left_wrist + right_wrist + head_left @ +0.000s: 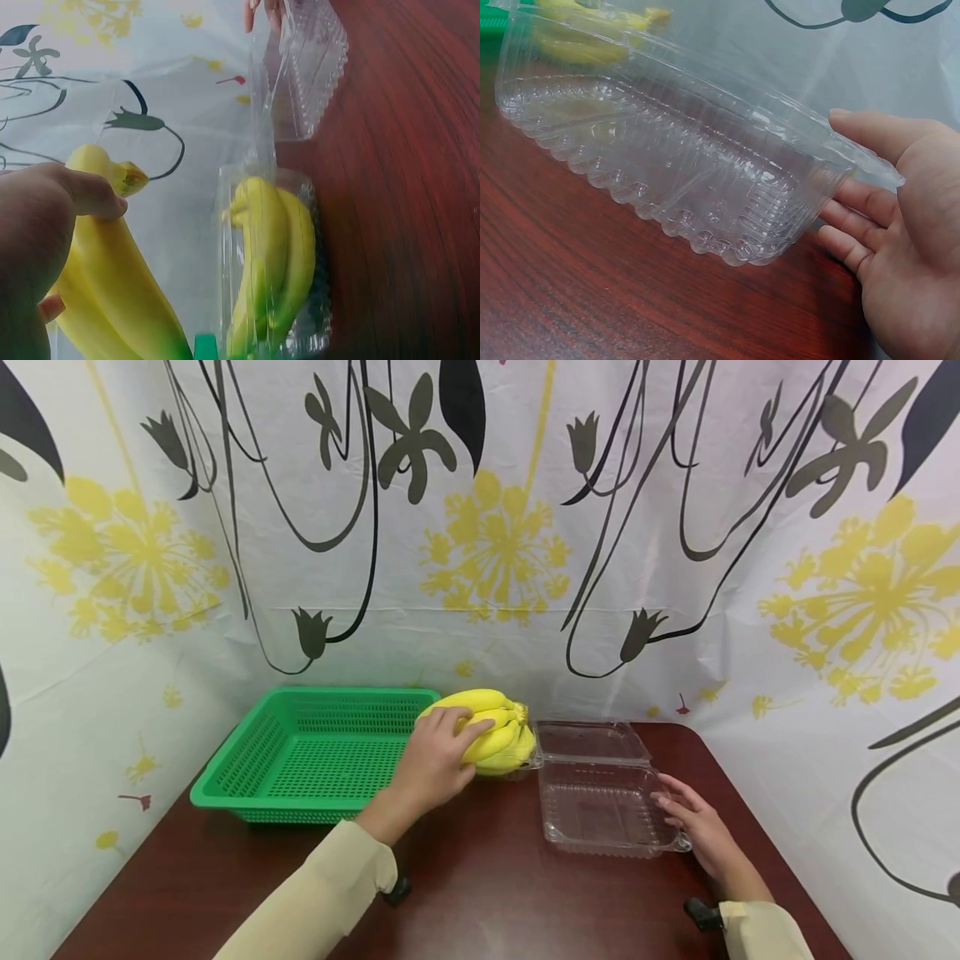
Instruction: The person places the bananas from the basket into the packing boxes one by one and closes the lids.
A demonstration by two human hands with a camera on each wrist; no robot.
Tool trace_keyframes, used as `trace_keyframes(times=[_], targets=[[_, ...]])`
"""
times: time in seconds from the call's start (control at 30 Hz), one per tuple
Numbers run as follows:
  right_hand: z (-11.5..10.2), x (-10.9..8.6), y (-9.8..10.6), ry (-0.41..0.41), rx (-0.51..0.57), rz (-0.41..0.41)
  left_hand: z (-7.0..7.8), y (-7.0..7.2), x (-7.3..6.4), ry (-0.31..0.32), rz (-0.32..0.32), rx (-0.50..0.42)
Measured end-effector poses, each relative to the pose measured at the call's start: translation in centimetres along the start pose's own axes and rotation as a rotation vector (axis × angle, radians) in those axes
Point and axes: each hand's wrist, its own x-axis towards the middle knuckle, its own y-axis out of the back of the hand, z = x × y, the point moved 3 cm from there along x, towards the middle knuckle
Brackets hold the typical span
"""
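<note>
My left hand (438,752) grips a bunch of yellow bananas (124,277), its thumb lying across the top near the stem. A second bunch of bananas (281,247) lies in a closed clear plastic container (319,330), beside and partly beneath the held bunch in the head view. To the right stands a clear plastic clamshell container (600,810) with its lid (592,741) folded back and nothing inside. My right hand (697,822) holds that clamshell by its right rim, thumb on the upper edge and fingers against the outer wall (810,214).
A green perforated basket (315,810) stands at the left on the dark red-brown table (487,877). A white patterned cloth (480,652) hangs behind the table and along both sides.
</note>
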Motion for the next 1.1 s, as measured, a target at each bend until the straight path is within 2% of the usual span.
trace_keyframes(times=[0.43,0.7,0.9,1.1], targets=[[-0.2,0.0,-0.3,0.005,-0.027,0.013,2.5,-1.3,0.7,-0.028,0.066,-0.030],[-0.1,-0.2,-0.2,0.014,-0.024,0.020,4.7,-2.3,1.3,-0.059,0.053,-0.033],[0.1,-0.1,-0.2,0.008,-0.024,0.019,6.7,-3.5,1.6,-0.111,0.049,-0.023],[-0.1,-0.1,-0.3,0.000,-0.026,0.027,8.3,-4.4,1.9,-0.155,0.091,-0.023]])
